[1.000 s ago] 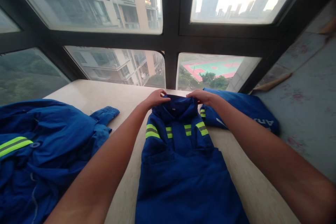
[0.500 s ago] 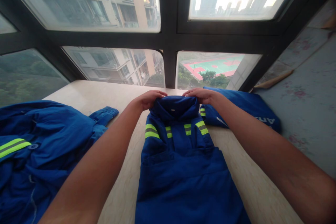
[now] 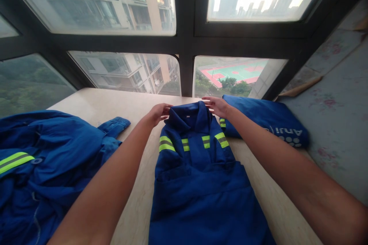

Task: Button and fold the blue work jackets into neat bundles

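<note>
A blue work jacket (image 3: 198, 191) with yellow-green and grey reflective bands lies folded lengthwise in front of me, its collar (image 3: 178, 116) toward the window. My left hand (image 3: 160, 113) is at the collar's left edge, fingers loosely bent and apart. On the other side, my right hand (image 3: 216, 106) has its fingers spread at the collar's right edge; some fingertips are partly behind the cloth. Neither hand appears to grip the fabric. A small pale label (image 3: 188, 116) shows inside the neck.
Another blue garment (image 3: 66, 134) lies crumpled at the left, with a reflective band and a button. A folded blue garment (image 3: 258, 116) with white lettering rests at the right by the patterned wall (image 3: 342, 122). Dark window frames (image 3: 186, 46) rise behind the pale sill (image 3: 129, 101).
Both hands have let go of the collar's top edge and moved outward to its sides. The collar now lies with its points spread and its neck opening wider.
</note>
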{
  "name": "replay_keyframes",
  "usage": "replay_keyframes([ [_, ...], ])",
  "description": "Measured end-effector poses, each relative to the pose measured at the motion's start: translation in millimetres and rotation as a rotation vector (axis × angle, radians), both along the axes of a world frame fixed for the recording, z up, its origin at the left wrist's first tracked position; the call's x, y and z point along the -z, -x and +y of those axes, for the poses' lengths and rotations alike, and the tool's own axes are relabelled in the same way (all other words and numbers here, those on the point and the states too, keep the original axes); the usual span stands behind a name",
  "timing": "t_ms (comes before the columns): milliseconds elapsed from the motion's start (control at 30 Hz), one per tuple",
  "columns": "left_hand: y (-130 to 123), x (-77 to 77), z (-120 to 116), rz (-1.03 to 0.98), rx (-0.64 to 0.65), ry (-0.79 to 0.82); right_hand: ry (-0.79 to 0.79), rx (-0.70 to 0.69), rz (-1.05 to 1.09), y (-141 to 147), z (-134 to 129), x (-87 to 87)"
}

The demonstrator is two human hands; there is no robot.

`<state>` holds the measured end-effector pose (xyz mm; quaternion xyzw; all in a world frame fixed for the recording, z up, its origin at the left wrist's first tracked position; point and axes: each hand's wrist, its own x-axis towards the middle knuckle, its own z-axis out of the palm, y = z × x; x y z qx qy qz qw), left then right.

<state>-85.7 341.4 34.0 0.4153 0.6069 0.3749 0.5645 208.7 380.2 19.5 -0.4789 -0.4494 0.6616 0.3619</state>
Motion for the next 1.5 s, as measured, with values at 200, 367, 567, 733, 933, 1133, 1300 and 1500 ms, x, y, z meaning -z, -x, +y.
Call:
replay_keyframes([
  [200, 9, 14.5, -15, 0.025, 0.106, -0.042, -0.004, 0.033, -0.156, 0, 0, 23.1],
  [367, 4, 20.0, -12, -0.016, 0.145, -0.108, -0.023, 0.056, -0.094, -2, -1, 22.3],
  [567, 6, 24.8, -16, -0.138, 0.159, -0.154, -0.046, 0.051, 0.116, -7, -12, 28.3],
  [733, 2, 32.1, -23, -0.147, 0.189, -0.099, -0.016, 0.033, 0.024, -7, -17, 32.2],
  [933, -4, 34.8, -21, -0.198, 0.179, -0.144, -0.034, -0.009, -0.05, -9, -14, 26.6],
  [1133, 2, 38.4, -25, -0.21, 0.177, -0.16, -0.099, 0.035, -0.13, -5, -17, 27.1],
  [1300, 2, 37.2, -25, -0.208, 0.186, -0.184, -0.161, 0.074, -0.147, 0, -20, 27.2],
  [1500, -1, 29.6, -25, -0.151, 0.18, -0.198, -0.235, 0.033, -0.142, -7, -18, 31.0],
])
